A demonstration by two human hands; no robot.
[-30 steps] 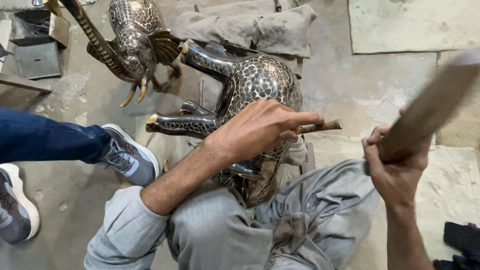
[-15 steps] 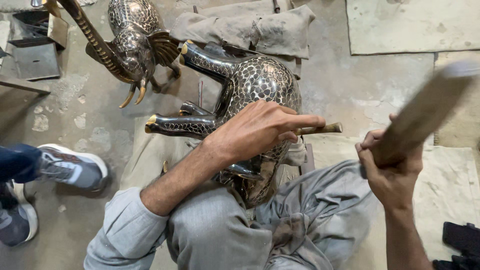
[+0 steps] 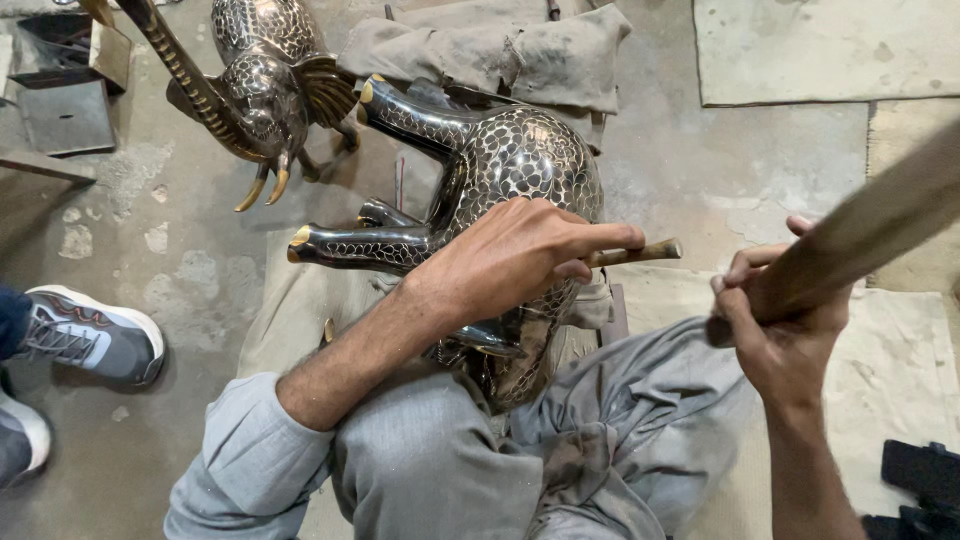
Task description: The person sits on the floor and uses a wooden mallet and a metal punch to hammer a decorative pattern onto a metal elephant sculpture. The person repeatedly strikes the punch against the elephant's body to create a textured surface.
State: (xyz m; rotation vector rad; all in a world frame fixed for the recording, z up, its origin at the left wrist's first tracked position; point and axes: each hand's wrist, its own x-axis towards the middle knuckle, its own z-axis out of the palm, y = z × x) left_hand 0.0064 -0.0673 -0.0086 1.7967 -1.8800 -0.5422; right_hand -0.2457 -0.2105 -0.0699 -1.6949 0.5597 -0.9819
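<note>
A dark metal animal figure with scale patterning lies on its side across the lap, a thin punch held against its body, a wooden mallet raised alongside.

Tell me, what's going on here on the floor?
A person sits on the floor with a dark, silver-patterned metal animal figure lying across their lap. The left hand holds a thin metal punch against it, while the right hand grips a raised wooden mallet handle. A second patterned figure with tusks stands nearby, beside someone's grey sneaker.
</note>
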